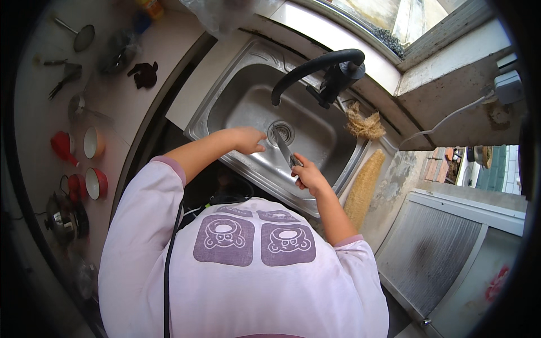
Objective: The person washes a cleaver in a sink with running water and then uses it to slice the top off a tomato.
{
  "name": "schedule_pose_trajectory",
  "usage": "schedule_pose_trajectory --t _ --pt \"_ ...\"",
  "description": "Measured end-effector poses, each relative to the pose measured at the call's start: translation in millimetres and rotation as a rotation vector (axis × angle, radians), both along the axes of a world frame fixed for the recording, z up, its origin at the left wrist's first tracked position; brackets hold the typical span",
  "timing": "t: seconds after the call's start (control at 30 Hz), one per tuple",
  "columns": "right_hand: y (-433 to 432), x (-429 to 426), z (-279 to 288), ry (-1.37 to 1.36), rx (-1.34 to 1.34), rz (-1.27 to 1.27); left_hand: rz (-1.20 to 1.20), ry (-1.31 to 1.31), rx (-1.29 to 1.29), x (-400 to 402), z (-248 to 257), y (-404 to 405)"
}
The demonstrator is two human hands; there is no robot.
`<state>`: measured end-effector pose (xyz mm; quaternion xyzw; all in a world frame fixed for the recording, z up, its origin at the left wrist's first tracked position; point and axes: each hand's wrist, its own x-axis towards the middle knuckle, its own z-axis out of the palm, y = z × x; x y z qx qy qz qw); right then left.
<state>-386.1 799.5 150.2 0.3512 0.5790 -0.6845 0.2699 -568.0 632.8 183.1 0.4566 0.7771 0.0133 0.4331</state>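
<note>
My right hand [312,174] grips a knife [282,144] by its handle, low over the stainless steel sink [274,170]. The blade points away from me, its tip over the drain strainer [282,133]. Just left of the blade, my left hand [250,140] hangs above the basin with its fingers parted and nothing visible in it. Its palm side is hidden. A black faucet [338,78] arches over the far side of the basin, and no stream of water can be made out.
A fibrous scrubbing pad [364,121] sits at the sink's right corner, near a long dried loofah [367,186]. A white cable [448,116] runs to a plug on the right wall. Bowls [96,183] and a ladle [78,105] are at left. A frosted-panel door [435,249] stands lower right.
</note>
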Motion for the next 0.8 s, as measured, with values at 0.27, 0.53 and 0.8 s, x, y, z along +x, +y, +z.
schedule_pose_trajectory --t 0.27,0.53,0.8 --pt "0.3 -0.8 5.7 -0.002 -0.009 -0.04 0.047 0.004 -0.008 -5.6 4.2 -3.1" --pt "0.0 -2.0 1.5 0.001 -0.031 -0.069 0.099 0.094 0.197 -11.6 3.8 0.9" --pt "1.2 1.3 6.5 0.069 0.022 -0.045 -0.154 0.511 0.479 -6.4 -21.2 -6.2"
